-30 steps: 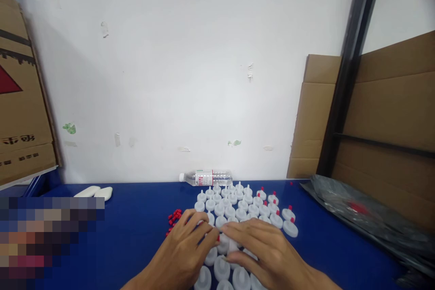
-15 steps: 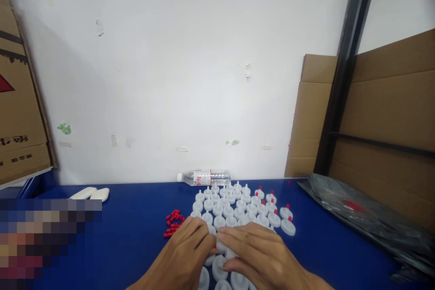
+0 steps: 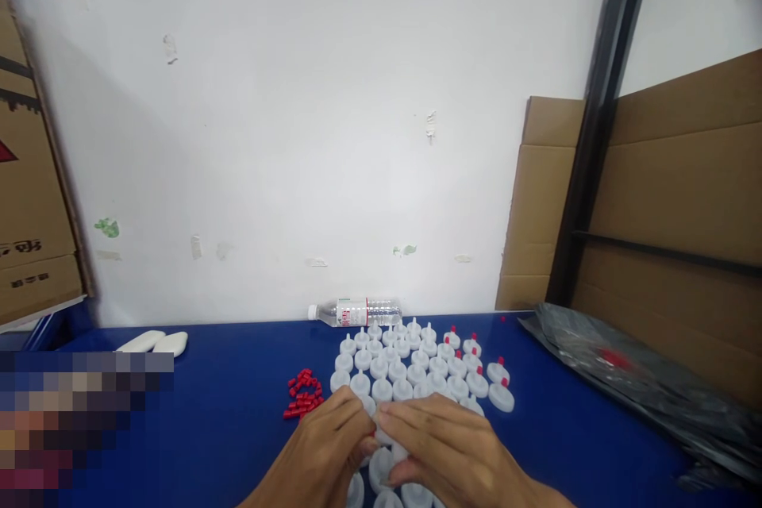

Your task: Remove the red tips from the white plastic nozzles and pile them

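My left hand point(image 3: 330, 440) is closed in a pinch, with a speck of red showing at its fingertips that looks like a small red cap point(image 3: 374, 434). Close against it, my right hand point(image 3: 456, 444) curls its fingers and thumb round a white spouted lid point(image 3: 398, 452), mostly hidden by the fingers. Many white plastic lids with upright spouts point(image 3: 381, 367) stand in rows beyond and beneath both hands. Several lids on the right carry red caps point(image 3: 501, 382) on their spouts. Loose small red caps point(image 3: 303, 397) lie in a pile left of the lids.
A clear water bottle point(image 3: 357, 312) lies on its side along the wall. Two white rounded objects point(image 3: 170, 344) rest at the left on the blue table point(image 3: 232, 389). Dark plastic wrapping point(image 3: 619, 381) and cardboard point(image 3: 672, 206) border the right side; a cardboard box point(image 3: 36, 198) stands left.
Both hands stay together over the lids, the left fingers having shifted slightly. The whole view has moved a little, so the background sits slightly further left.
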Tool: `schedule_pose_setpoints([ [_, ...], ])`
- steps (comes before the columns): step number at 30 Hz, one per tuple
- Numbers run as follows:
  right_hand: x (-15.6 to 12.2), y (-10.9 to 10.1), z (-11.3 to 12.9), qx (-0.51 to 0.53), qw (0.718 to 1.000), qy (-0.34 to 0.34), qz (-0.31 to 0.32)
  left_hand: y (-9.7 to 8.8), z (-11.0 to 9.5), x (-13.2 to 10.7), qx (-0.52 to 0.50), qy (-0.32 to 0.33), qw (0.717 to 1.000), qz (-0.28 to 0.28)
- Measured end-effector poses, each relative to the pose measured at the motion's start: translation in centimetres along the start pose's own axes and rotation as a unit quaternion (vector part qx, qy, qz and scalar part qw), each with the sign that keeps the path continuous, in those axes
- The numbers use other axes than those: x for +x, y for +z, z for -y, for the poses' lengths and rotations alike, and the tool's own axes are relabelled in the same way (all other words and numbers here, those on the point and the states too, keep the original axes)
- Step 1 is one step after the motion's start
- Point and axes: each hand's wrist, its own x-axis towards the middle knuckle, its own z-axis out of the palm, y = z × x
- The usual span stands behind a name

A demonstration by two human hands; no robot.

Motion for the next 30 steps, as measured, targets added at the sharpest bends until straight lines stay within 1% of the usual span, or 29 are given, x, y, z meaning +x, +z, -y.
schedule_pose_setpoints([
  [4,0.1,0.0,0.1,-0.016,1.000,-0.007,0.009,-0.1,-0.1,0.0,0.002,-0.003,1.000,0.005],
  [8,0.0,-0.1,0.0,-0.016,1.000,-0.008,0.013,-0.1,-0.3,0.2,-0.003,-0.010,1.000,-0.001],
  [12,-0.2,-0.3,-0.1,-0.025,0.999,-0.023,0.016,-0.2,-0.7,0.3,-0.018,-0.025,0.999,-0.007],
  [14,-0.4,-0.1,-0.1,-0.029,0.999,-0.028,0.009,-0.2,-0.8,0.2,-0.040,-0.036,0.999,-0.009],
  [16,-0.7,0.2,-0.1,-0.031,0.999,-0.029,-0.013,0.0,-0.7,0.1,-0.061,-0.048,0.997,-0.008],
  [18,-1.2,0.4,-0.1,-0.036,0.998,-0.031,-0.028,0.6,-0.3,-0.2,-0.076,-0.041,0.996,-0.023],
  [20,-1.7,0.5,-0.1,-0.049,0.998,-0.026,-0.016,1.3,0.2,-0.5,-0.082,-0.016,0.995,-0.048],
  [24,-2.4,0.5,0.3,-0.079,0.997,-0.022,0.009,2.3,0.7,-1.0,-0.067,-0.021,0.995,-0.071],
  [28,-2.4,0.8,0.7,-0.092,0.996,-0.012,0.001,2.5,0.3,-0.9,-0.066,-0.014,0.992,-0.103],
  [30,-2.4,0.8,0.8,-0.098,0.995,-0.020,-0.005,2.4,0.0,-0.7,-0.061,-0.008,0.992,-0.113],
])
